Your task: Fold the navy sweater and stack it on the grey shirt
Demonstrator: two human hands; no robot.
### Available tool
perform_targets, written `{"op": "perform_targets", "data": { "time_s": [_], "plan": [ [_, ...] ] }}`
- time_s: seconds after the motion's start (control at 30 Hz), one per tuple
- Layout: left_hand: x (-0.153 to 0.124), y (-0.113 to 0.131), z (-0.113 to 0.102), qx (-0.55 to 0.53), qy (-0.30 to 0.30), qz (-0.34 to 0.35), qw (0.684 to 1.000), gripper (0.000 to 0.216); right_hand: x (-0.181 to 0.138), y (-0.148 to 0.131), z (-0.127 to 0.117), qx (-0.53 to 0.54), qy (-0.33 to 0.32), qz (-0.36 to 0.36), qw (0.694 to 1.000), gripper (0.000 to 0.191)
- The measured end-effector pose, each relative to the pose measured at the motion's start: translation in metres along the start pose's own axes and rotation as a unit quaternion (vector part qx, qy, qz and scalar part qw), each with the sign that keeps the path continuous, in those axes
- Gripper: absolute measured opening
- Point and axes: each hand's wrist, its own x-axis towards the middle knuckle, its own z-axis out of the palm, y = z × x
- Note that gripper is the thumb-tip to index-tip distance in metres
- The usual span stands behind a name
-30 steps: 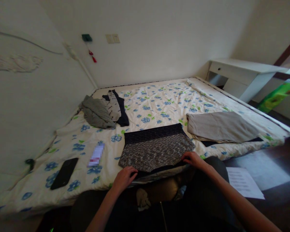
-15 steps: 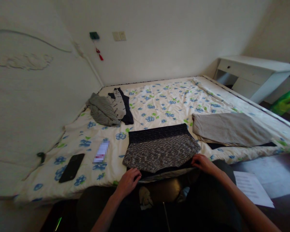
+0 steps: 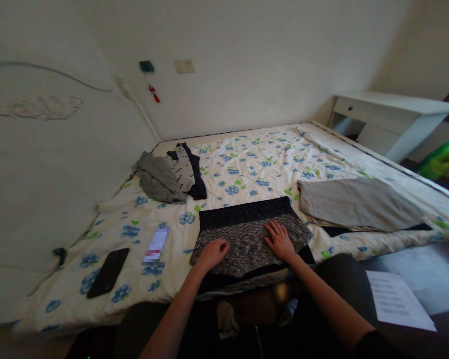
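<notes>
A brown-grey speckled garment with a black waistband [image 3: 243, 212], like shorts or a skirt, lies flat on the bed in front of me. Black cloth shows under its near edge. My right hand [image 3: 280, 242] rests on its right part with fingers spread and palm down. Over the left part is my left hand [image 3: 214, 253], its fingers curled in and nothing visible in them. To the right lies a folded beige ribbed garment [image 3: 359, 204] on top of dark cloth.
The bed has a white sheet with blue flowers [image 3: 232, 172]. A black phone [image 3: 108, 271] and a blurred slip [image 3: 156, 246] lie to the left. Grey and dark clothes [image 3: 160, 177] are heaped behind. Printed paper [image 3: 398, 299] is at right, and a white desk [image 3: 389, 117] stands beyond.
Both hands have left the garment's near edge and moved up onto its speckled face. The right hand has opened flat. The black cloth at the near edge now lies flatter.
</notes>
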Motion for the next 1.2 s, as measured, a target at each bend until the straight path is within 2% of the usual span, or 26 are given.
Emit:
{"op": "perform_targets", "data": {
  "time_s": [0.07, 0.1, 0.17, 0.23, 0.33, 0.4, 0.47, 0.53, 0.7, 0.77, 0.83, 0.93, 1.0, 1.2],
  "plan": [
    [0.036, -0.001, -0.003, 0.015, 0.138, -0.012, 0.99, 0.04, -0.007, 0.001, 0.012, -0.014, -0.01, 0.005, 1.0, 0.061],
    [0.052, -0.004, -0.004, 0.027, 0.177, -0.021, 0.984, 0.045, -0.009, 0.002, 0.014, -0.015, -0.018, 0.007, 1.0, 0.062],
    [0.079, -0.017, -0.004, 0.054, 0.202, -0.053, 0.976, 0.053, -0.012, 0.003, 0.013, -0.011, -0.029, 0.014, 0.999, 0.062],
    [0.094, -0.038, 0.0, 0.076, 0.198, -0.094, 0.973, 0.058, -0.012, 0.004, 0.009, -0.007, -0.036, 0.015, 0.999, 0.063],
    [0.098, -0.071, 0.015, 0.092, 0.223, -0.119, 0.963, 0.062, -0.01, 0.0, 0.007, -0.004, -0.036, 0.026, 0.999, 0.06],
    [0.097, -0.086, 0.027, 0.097, 0.248, -0.111, 0.958, 0.064, -0.004, -0.011, 0.008, -0.008, -0.025, 0.066, 0.997, 0.055],
    [0.096, -0.093, 0.037, 0.098, 0.262, -0.108, 0.954, 0.064, 0.009, -0.031, 0.012, -0.01, -0.01, 0.118, 0.993, 0.054],
    [0.096, -0.094, 0.042, 0.095, 0.268, -0.108, 0.953, 0.064, 0.032, -0.062, 0.019, 0.0, -0.006, 0.127, 0.992, 0.056],
    [0.098, -0.092, 0.043, 0.092, 0.269, -0.112, 0.952, 0.064, 0.11, -0.155, 0.055, 0.046, -0.068, -0.043, 0.996, 0.06],
    [0.098, -0.094, 0.043, 0.093, 0.263, -0.113, 0.954, 0.062, 0.136, -0.18, 0.073, 0.043, -0.105, -0.066, 0.991, 0.06],
    [0.098, -0.097, 0.044, 0.092, 0.264, -0.11, 0.954, 0.06, 0.153, -0.193, 0.089, 0.032, -0.138, -0.068, 0.988, 0.059],
    [0.098, -0.1, 0.045, 0.094, 0.272, -0.101, 0.953, 0.06, 0.162, -0.191, 0.102, 0.021, -0.151, -0.082, 0.985, 0.059],
    [0.1, -0.102, 0.046, 0.094, 0.272, -0.098, 0.953, 0.061, 0.161, -0.181, 0.101, 0.017, -0.142, -0.086, 0.986, 0.061],
    [0.103, -0.1, 0.043, 0.083, 0.285, -0.098, 0.95, 0.062, 0.149, -0.124, 0.075, -0.002, -0.095, -0.004, 0.995, 0.076]
  ]
}}
